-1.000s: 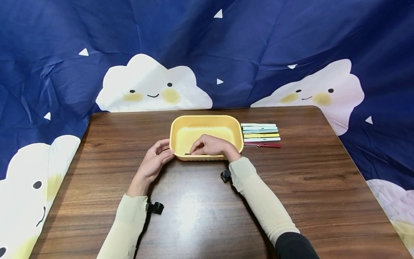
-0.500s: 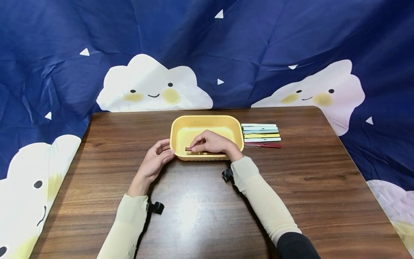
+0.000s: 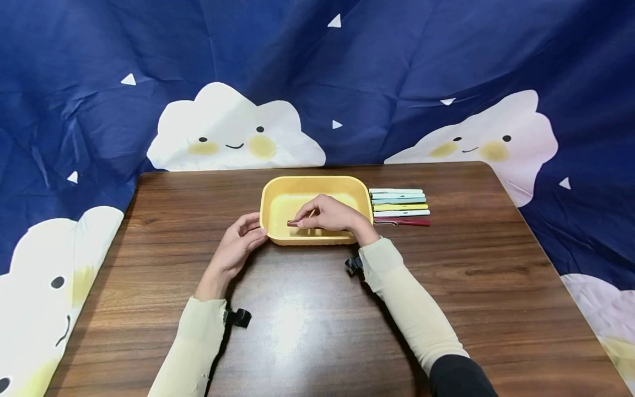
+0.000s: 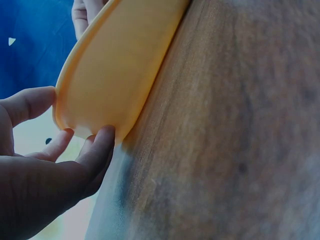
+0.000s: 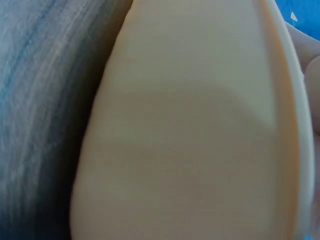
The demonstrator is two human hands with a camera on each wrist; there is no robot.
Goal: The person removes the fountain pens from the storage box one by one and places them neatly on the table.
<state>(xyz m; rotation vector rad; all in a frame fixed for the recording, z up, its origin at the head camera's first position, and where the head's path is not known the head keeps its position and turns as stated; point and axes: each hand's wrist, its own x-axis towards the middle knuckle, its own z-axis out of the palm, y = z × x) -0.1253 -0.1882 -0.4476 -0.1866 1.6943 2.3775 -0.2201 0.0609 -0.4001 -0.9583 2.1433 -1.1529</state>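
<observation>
A yellow plastic box [image 3: 278,188] stands at the far middle of the wooden table. My left hand [image 3: 236,245] rests its fingertips against the box's left end; in the left wrist view the thumb and fingers [image 4: 100,150] touch the outside of the box. Inside the box, my right hand [image 3: 331,214] pinches a dark red pen [image 3: 292,223], held level above the floor. Most of that pen is hidden by the hand. The right wrist view is mostly filled by the box's outer wall [image 5: 190,125], which hides nearly all of the hand.
A row of several pens lies side by side against the box's right end, among them a yellow pen [image 3: 402,208] and a dark red pen [image 3: 412,222]. Behind the table [image 3: 446,264] hangs a blue cloth [image 3: 367,71] with white clouds.
My right hand has lifted the dark red pen from beside the box's near wall and moved slightly away from me and to the right. The left hand has stayed at the box's end.
</observation>
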